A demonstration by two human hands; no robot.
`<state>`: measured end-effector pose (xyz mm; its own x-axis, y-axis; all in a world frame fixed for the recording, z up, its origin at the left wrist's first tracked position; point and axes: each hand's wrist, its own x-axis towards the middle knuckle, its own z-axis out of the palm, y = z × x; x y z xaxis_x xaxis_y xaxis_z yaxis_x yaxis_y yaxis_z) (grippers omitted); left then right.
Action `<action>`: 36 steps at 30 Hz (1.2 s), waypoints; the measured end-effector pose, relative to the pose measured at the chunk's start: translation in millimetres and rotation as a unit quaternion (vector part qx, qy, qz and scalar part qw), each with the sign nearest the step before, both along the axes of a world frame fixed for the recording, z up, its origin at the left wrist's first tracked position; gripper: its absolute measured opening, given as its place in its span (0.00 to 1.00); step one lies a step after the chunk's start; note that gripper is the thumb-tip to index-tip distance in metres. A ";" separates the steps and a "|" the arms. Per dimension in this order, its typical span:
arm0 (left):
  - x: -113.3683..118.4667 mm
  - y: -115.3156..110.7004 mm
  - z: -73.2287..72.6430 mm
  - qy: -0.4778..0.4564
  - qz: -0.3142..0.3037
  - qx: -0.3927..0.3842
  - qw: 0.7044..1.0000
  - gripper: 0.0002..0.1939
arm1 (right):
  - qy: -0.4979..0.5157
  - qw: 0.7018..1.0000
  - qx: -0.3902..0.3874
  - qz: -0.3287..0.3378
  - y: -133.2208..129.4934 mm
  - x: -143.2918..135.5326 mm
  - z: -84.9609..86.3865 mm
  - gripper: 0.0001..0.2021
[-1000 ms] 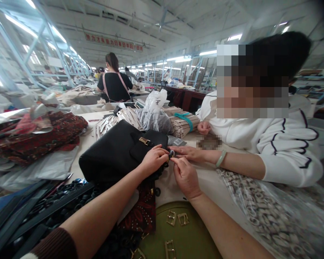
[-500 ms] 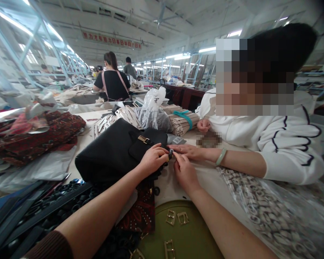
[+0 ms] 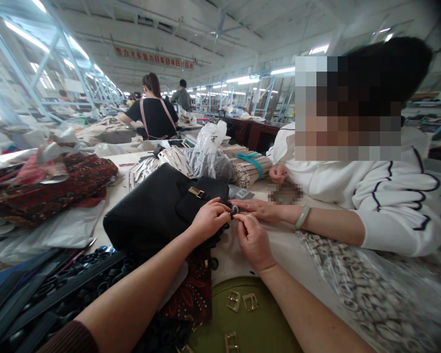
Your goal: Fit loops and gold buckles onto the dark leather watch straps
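A black handbag [image 3: 143, 211] with a gold clasp [image 3: 197, 192] on its flap lies on the table. At its right end my left hand [image 3: 210, 219] is closed, pinching a small black loop [image 3: 235, 210] with a gold-coloured piece beside the fingertips. My right hand [image 3: 253, 238] meets it from the right, thumb and forefinger pressed together at the loop's edge. Fingertips partly hide how the loop is held. Just behind, a co-worker's hand [image 3: 260, 210] lies flat, close to my fingers.
Gold buckles [image 3: 233, 300] lie on a green tray [image 3: 257, 318] in front of me. Black straps and loops [image 3: 55, 294] are heaped at left, near patterned red fabric [image 3: 77, 181]. A plastic bag of pale loops [image 3: 363, 279] lies at right, and bundled strips [image 3: 246, 171] stand behind.
My right hand's fingers have curled in from a stretched forefinger to a pinch. The small black loop has turned, so its round opening shows more. The handbag stays in place.
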<state>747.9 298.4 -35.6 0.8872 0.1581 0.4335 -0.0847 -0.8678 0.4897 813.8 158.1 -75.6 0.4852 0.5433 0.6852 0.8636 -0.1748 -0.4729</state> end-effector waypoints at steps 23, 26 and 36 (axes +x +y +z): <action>1.3 -2.9 0.1 -0.011 -0.027 0.013 0.999 0.15 | 0.282 0.959 0.017 -0.003 8.8 14.0 -9.6 0.19; 2.0 -2.0 -1.6 -0.012 -0.038 0.023 0.999 0.15 | 0.296 0.955 0.018 0.010 9.7 14.0 -10.2 0.18; -4.5 -7.5 -1.3 -0.014 -0.044 0.087 0.995 0.10 | 0.263 0.965 0.005 -0.014 4.4 15.7 -10.7 0.13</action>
